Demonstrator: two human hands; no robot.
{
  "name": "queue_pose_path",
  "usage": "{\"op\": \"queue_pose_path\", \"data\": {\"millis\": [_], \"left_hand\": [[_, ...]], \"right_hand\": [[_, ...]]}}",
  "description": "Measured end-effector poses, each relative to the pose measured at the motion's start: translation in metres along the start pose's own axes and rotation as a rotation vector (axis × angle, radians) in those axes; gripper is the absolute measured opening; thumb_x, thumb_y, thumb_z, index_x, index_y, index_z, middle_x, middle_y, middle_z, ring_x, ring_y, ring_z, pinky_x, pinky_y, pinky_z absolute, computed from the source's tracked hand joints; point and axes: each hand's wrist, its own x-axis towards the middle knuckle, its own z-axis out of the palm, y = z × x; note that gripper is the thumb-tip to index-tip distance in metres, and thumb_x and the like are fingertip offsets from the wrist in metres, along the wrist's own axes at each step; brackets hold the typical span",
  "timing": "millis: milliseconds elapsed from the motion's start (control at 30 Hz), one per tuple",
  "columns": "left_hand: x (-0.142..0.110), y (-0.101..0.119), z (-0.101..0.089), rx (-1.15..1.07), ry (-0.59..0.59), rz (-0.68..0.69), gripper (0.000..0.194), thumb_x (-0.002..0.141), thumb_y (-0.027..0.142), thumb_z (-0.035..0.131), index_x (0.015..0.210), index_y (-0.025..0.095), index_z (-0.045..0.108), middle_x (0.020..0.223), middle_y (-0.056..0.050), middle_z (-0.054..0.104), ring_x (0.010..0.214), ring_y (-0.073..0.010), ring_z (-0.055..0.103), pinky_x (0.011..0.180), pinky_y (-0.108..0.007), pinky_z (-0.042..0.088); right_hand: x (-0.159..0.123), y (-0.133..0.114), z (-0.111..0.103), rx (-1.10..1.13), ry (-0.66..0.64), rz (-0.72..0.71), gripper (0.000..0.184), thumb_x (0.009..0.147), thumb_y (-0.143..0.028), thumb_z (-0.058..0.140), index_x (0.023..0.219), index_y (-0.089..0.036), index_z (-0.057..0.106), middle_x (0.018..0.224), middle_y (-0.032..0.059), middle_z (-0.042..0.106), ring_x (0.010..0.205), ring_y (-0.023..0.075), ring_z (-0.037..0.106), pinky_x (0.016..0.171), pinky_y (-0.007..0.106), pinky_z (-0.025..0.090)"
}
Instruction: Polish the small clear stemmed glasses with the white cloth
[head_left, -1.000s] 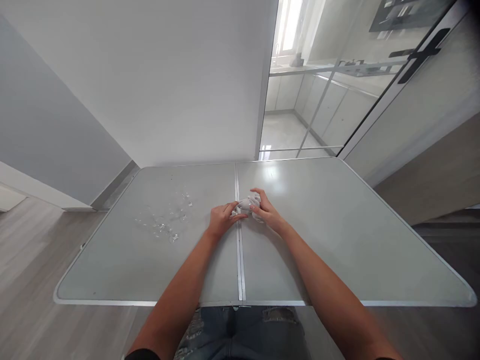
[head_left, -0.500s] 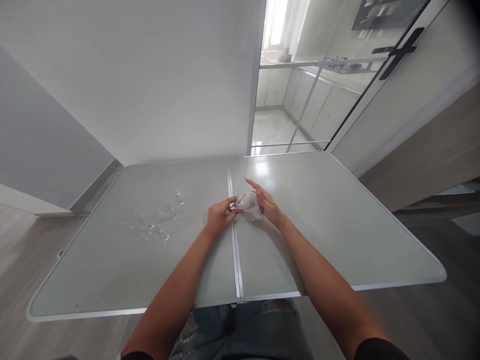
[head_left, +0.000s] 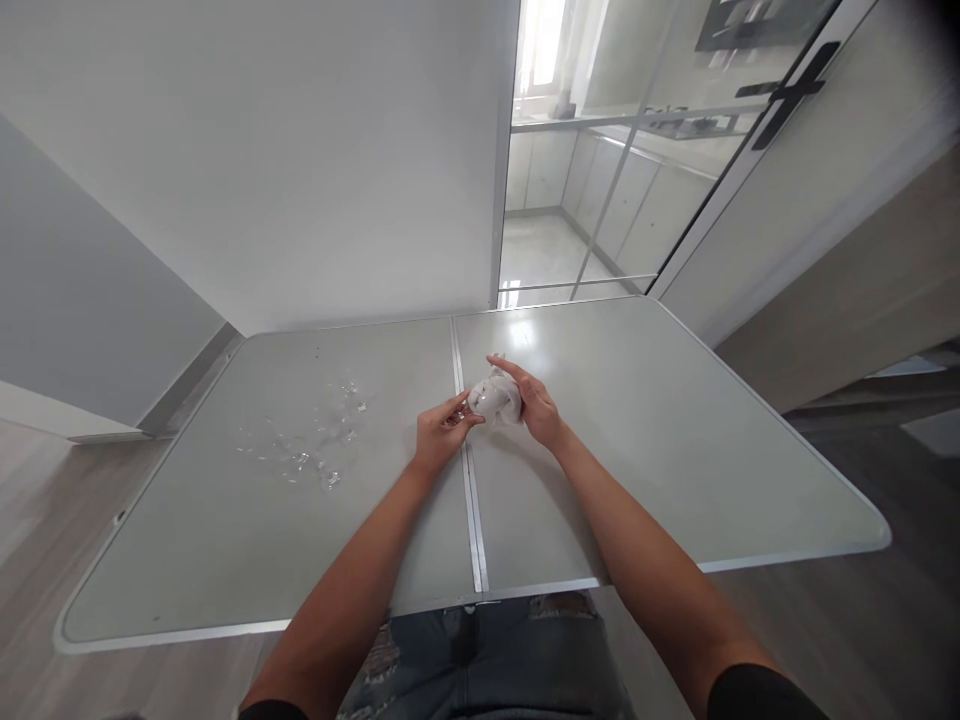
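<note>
A crumpled white tissue or thin cloth [head_left: 496, 397] is bunched between my hands, just above the seam of the table. My left hand [head_left: 441, 428] pinches a small clear, shiny object [head_left: 459, 412] at the left end of the bundle; fingers cover most of it. On the other side, my right hand [head_left: 538, 408] cups the white material, its fingers long and reaching over the far edge. How far the clear object extends into the cloth is hidden.
Scattered clear shiny pieces [head_left: 304, 460] lie on the left half of the pale folding table [head_left: 675, 450]. A metal-edged seam [head_left: 471, 500] divides the tabletop. Behind stand a white wall [head_left: 375, 180] and a glass-paned door [head_left: 570, 220] with a black handle.
My right hand has turned a little around the bundle. The white material that hung below it is now gathered rounder and higher. My left hand stays nearly in place.
</note>
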Motion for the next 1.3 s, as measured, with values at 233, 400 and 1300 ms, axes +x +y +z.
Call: {"op": "queue_pose_path", "data": {"millis": [233,400,1300], "left_hand": [[-0.001,-0.008,0.003,0.123,-0.018,0.060,0.042,0.078,0.042,0.078,0.117,0.028,0.076,0.078,-0.001,0.075,0.057,-0.0117,0.058,0.066,-0.027,0.050],[-0.002,-0.006,0.002,0.115,-0.019,0.007,0.041,0.076,0.039,0.081,0.115,0.027,0.077,0.081,-0.002,0.076,0.058,-0.0116,0.059,0.065,-0.027,0.051],[-0.003,-0.014,0.002,0.128,0.018,0.202,0.044,0.081,0.037,0.079,0.122,0.022,0.074,0.074,-0.001,0.074,0.054,-0.0083,0.053,0.061,-0.023,0.047]], "right_hand": [[0.008,0.003,-0.002,-0.423,-0.138,-0.261,0.059,0.099,-0.057,0.046,0.149,-0.026,0.050,0.063,-0.0030,0.060,0.074,0.0212,0.059,0.116,0.051,0.029],[0.010,-0.005,0.000,-0.150,-0.163,-0.064,0.062,0.101,-0.064,0.029,0.131,-0.023,0.066,0.077,0.0021,0.066,0.078,0.0205,0.062,0.093,0.040,0.047],[0.005,-0.010,0.001,0.198,0.008,0.069,0.057,0.098,-0.066,0.037,0.124,-0.023,0.064,0.082,0.0012,0.062,0.073,0.0168,0.056,0.072,0.030,0.048]]}}
